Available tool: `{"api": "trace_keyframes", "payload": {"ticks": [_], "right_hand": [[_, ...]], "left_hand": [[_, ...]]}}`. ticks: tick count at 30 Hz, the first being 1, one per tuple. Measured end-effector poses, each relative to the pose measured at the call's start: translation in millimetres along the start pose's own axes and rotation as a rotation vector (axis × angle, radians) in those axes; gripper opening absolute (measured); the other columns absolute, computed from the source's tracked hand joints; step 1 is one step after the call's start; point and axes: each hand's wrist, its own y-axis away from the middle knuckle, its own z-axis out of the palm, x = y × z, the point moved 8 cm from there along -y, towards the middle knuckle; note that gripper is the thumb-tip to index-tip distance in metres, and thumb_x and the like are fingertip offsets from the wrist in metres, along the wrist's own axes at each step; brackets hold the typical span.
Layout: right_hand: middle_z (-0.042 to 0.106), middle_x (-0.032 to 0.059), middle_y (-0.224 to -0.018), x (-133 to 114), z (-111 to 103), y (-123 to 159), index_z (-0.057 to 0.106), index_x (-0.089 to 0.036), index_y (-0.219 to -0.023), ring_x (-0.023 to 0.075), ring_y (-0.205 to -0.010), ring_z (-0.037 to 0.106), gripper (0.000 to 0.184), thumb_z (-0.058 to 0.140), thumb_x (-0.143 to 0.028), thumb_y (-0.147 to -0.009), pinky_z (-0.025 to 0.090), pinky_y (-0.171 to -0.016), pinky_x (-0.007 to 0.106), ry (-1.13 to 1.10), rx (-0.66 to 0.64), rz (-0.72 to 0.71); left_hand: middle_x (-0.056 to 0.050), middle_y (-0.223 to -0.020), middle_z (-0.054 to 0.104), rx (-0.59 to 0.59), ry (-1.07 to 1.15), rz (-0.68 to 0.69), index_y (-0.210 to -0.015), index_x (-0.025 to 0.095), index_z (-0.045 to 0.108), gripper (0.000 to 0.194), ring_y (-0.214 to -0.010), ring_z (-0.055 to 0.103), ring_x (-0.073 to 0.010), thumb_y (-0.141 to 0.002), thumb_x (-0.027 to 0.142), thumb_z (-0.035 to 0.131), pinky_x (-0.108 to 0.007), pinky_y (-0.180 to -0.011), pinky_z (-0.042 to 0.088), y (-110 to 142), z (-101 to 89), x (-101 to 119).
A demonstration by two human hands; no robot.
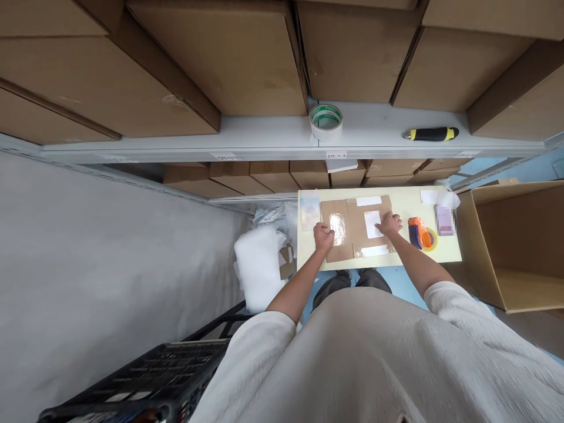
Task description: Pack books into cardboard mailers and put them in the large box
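Note:
A flat brown cardboard box (352,226) with white labels and a shiny strip of clear tape lies on a pale yellow table (396,258). My left hand (324,236) rests curled on the box's left part, beside the taped patch. My right hand (389,224) lies flat with fingers spread on the right part, next to a white label (372,223). Neither hand holds a loose object.
An orange tape dispenser (420,233) sits right of the box, a small card (310,212) left of it. A tape roll (326,121) and a yellow-black knife (430,134) lie on the shelf above. An open carton (515,247) stands right; a black crate (145,382) and white wrapping (259,264) are at left.

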Motion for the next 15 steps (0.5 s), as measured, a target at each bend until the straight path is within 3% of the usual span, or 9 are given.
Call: {"api": "trace_keyframes", "payload": {"ticks": [4,7,10,15], "right_hand": [[0.044,0.0170,-0.150,-0.1,-1.0,1.4,0.054,-0.027,-0.124,0.0392,-0.140,0.046,0.054,0.087,-0.043,-0.083,0.037,-0.116,0.054,0.012,-0.013,-0.018],[0.044,0.0185,-0.154,-0.2,-2.0,4.5,0.051,-0.027,-0.138,0.0390,-0.143,0.046,0.064,0.084,-0.041,-0.085,0.036,-0.119,0.054,0.005,-0.013,-0.032],[0.043,0.0201,-0.161,-0.9,-4.0,8.8,0.038,-0.030,-0.157,0.0406,-0.150,0.044,0.085,0.081,-0.039,-0.084,0.034,-0.122,0.057,-0.027,-0.019,-0.040],[0.040,0.0231,-0.167,-5.5,-17.9,16.2,0.019,-0.028,-0.172,0.0446,-0.155,0.040,0.110,0.080,-0.040,-0.081,0.033,-0.125,0.062,-0.131,-0.035,-0.076]], "left_hand": [[-0.005,-0.116,0.072,0.008,0.049,-0.104,-0.127,0.024,0.059,0.035,-0.107,0.071,-0.0189,-0.092,0.018,0.064,-0.033,-0.100,0.055,-9.0,-5.0,-6.1],[-0.003,-0.104,0.076,-0.020,0.035,-0.122,-0.112,0.025,0.068,0.026,-0.100,0.073,-0.0202,-0.090,0.014,0.060,-0.033,-0.096,0.056,-16.8,-5.8,-5.3],[-0.002,-0.096,0.077,-0.058,0.052,-0.092,-0.091,0.024,0.070,0.017,-0.097,0.073,-0.0217,-0.087,0.013,0.057,-0.033,-0.091,0.056,-19.6,-6.0,-3.6],[-0.002,-0.088,0.075,-0.069,0.214,-0.047,-0.091,0.023,0.069,0.013,-0.090,0.072,-0.0211,-0.083,0.017,0.061,-0.031,-0.086,0.056,-13.0,-15.8,1.7]]}}
